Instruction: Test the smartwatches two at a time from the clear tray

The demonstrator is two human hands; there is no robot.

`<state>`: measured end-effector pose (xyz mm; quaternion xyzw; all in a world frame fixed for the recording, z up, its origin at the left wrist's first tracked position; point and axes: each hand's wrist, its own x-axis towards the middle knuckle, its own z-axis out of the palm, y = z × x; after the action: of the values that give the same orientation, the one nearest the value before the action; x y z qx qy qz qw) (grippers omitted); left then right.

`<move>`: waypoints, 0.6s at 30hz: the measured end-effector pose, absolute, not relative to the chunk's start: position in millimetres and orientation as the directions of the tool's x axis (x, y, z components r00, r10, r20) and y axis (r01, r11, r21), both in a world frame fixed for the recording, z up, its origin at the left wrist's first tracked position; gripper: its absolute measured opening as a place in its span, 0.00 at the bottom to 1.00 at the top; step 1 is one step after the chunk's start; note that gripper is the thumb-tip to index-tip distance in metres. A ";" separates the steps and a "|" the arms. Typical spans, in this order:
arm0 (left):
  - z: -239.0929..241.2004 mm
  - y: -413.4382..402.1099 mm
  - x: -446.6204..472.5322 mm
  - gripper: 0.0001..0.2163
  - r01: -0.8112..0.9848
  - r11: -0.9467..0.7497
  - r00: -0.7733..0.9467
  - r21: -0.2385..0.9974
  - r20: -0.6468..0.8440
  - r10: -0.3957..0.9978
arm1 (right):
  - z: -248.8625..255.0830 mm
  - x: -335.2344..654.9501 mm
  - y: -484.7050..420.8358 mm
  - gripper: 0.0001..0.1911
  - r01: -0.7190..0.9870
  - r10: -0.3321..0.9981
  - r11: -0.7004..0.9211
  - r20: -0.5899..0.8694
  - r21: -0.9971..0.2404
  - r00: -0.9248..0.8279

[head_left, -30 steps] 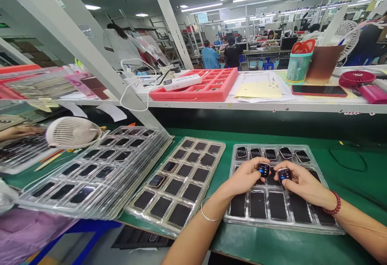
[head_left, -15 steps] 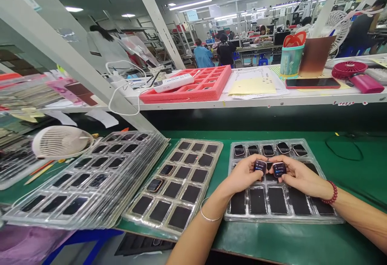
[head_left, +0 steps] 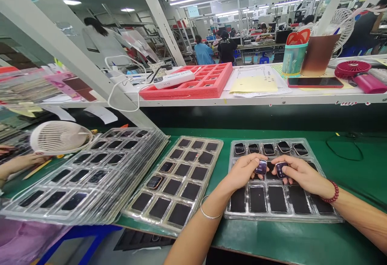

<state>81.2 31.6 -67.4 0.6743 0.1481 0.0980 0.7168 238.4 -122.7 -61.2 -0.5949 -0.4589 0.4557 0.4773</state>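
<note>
My left hand (head_left: 244,170) is closed on a smartwatch body (head_left: 261,167) with a lit screen, its thumb at the top edge of the glass. In my right hand (head_left: 298,172) is a second lit smartwatch body (head_left: 281,170), with the thumb lying across its screen. Both are strapless and held side by side, a little apart, above a clear plastic tray (head_left: 260,219). Dark-screened watch bodies (head_left: 268,149) fill the tray's back row. Black pads line its front pockets, and my hands hide part of the middle row.
Left of my tray lies another tray (head_left: 219,152) with two watch bodies among black-lined pockets. Farther left are stacked trays (head_left: 121,204), a white fan (head_left: 59,137) and a co-worker's hand (head_left: 28,160). A shelf (head_left: 256,101) crosses behind, bearing a red foam tray (head_left: 217,90) and a phone (head_left: 314,82).
Both watches have turned in my fingers and moved slightly apart. My right thumb has come onto its screen, and my left thumb has shifted up. A co-worker's hands have appeared at far left.
</note>
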 end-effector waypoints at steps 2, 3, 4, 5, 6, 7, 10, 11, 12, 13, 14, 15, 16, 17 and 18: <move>-67.1 31.8 81.7 0.16 0.064 0.060 0.932 0.996 -0.081 0.354 | -62.4 239.8 -122.3 0.19 0.082 0.981 -0.116 -0.102 -0.990 0.167; -67.5 31.8 81.9 0.17 0.058 0.058 0.932 0.997 -0.075 0.354 | -62.4 240.0 -122.0 0.19 0.077 0.981 -0.107 -0.093 -0.991 0.172; -68.2 31.8 82.1 0.19 0.050 0.055 0.934 0.997 -0.066 0.352 | -62.1 239.8 -121.6 0.19 0.085 0.981 -0.102 -0.086 -0.991 0.176; -69.3 31.7 82.3 0.23 0.041 0.053 0.935 0.998 -0.057 0.350 | -61.5 239.2 -121.3 0.20 0.102 0.980 -0.101 -0.082 -0.990 0.181; -70.4 31.6 82.4 0.25 0.034 0.054 0.937 0.998 -0.050 0.345 | -60.7 238.4 -121.0 0.21 0.123 0.979 -0.103 -0.079 -0.987 0.185; -71.6 31.5 82.4 0.25 0.029 0.059 0.940 0.998 -0.047 0.338 | -59.8 237.4 -120.8 0.23 0.140 0.979 -0.104 -0.077 -0.985 0.186; -73.2 31.3 81.9 0.19 0.038 0.063 0.951 0.997 -0.056 0.305 | -57.8 235.2 -120.6 0.25 0.158 0.984 -0.083 -0.056 -0.984 0.166; -72.8 31.2 81.6 0.18 0.041 0.049 0.953 0.998 -0.053 0.297 | -57.4 234.9 -120.7 0.24 0.161 0.986 -0.074 -0.048 -0.984 0.159; -72.0 31.0 81.2 0.18 0.041 0.028 0.955 0.999 -0.047 0.294 | -57.2 234.9 -120.9 0.24 0.167 0.987 -0.068 -0.042 -0.984 0.156; -70.9 30.7 80.9 0.19 0.039 0.006 0.954 0.999 -0.039 0.298 | -57.1 235.1 -121.1 0.24 0.175 0.987 -0.062 -0.035 -0.983 0.155; -69.6 30.5 80.5 0.19 0.038 -0.009 0.952 0.999 -0.034 0.304 | -57.2 235.6 -121.3 0.24 0.182 0.987 -0.060 -0.031 -0.981 0.156; -68.2 30.2 80.3 0.18 0.037 -0.011 0.951 0.999 -0.032 0.309 | -57.5 236.3 -121.6 0.23 0.186 0.988 -0.062 -0.034 -0.981 0.153; -67.0 29.9 80.2 0.16 0.040 -0.003 0.950 0.999 -0.037 0.310 | -58.1 237.1 -121.9 0.22 0.184 0.988 -0.072 -0.045 -0.980 0.147; -66.0 29.8 80.2 0.14 0.046 0.009 0.949 0.999 -0.047 0.311 | -58.9 238.0 -122.2 0.19 0.175 0.988 -0.088 -0.064 -0.981 0.139; -65.3 29.7 80.3 0.12 0.054 0.021 0.949 0.998 -0.058 0.311 | -59.8 238.9 -122.5 0.17 0.161 0.988 -0.104 -0.083 -0.981 0.132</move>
<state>80.3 29.7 -65.3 0.6938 0.1314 0.0913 0.7022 238.9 -122.5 -59.8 -0.5936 -0.4840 0.4469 0.4622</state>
